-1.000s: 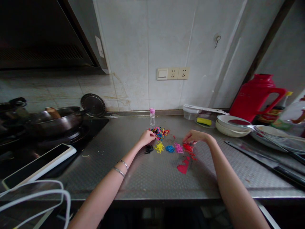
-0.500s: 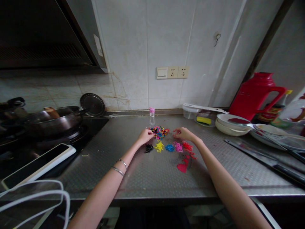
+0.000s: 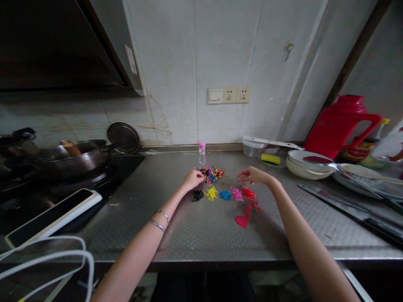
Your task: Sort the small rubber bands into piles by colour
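Note:
A mixed pile of small coloured rubber bands (image 3: 213,174) lies on the metal countertop. At its left edge my left hand (image 3: 193,179) is closed in a pinch; whatever is between the fingertips is too small to make out. My right hand (image 3: 256,174) hovers right of the pile, fingers loosely bent and apart, with nothing visible in them. In front, sorted by colour, sit black bands (image 3: 198,195), yellow bands (image 3: 211,193), blue bands (image 3: 226,194), pink bands (image 3: 236,193) and red bands (image 3: 249,193). Nearer me is a flat red piece (image 3: 242,220).
Behind the pile stands a small clear bottle (image 3: 201,155) with a pink cap. To the right are a sponge (image 3: 270,159), bowls (image 3: 304,170), a long knife (image 3: 333,203) and a red thermos (image 3: 340,126). A pan (image 3: 75,159) and white cable (image 3: 85,247) occupy the left.
My right hand has shifted right, away from the mixed pile, and its fingers look looser. My left hand stays at the pile's left edge. The view has shifted slightly.

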The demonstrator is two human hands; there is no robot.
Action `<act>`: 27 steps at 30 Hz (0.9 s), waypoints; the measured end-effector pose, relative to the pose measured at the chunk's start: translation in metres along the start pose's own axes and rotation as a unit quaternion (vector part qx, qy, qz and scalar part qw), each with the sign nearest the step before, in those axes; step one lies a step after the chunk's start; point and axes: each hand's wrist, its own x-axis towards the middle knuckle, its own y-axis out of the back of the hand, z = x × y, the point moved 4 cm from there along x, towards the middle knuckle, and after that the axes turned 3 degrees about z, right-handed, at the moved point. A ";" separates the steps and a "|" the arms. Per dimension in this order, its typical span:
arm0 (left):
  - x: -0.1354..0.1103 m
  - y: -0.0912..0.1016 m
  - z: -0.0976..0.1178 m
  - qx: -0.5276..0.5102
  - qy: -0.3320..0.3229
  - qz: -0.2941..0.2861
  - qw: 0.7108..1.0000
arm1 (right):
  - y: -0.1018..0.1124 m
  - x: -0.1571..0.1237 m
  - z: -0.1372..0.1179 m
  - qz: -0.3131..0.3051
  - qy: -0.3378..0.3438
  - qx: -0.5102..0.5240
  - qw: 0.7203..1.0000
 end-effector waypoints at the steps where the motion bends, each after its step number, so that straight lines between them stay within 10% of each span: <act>1: 0.000 0.000 0.000 0.000 0.001 0.000 1.000 | 0.003 -0.003 0.004 -0.017 -0.012 0.012 1.000; 6: 0.000 -0.003 -0.001 -0.018 0.008 -0.011 1.000 | 0.001 -0.009 0.013 -0.068 -0.059 0.041 0.995; 27: 0.000 -0.008 0.000 0.037 0.024 0.006 0.999 | -0.025 0.009 -0.034 0.087 0.093 -0.094 0.987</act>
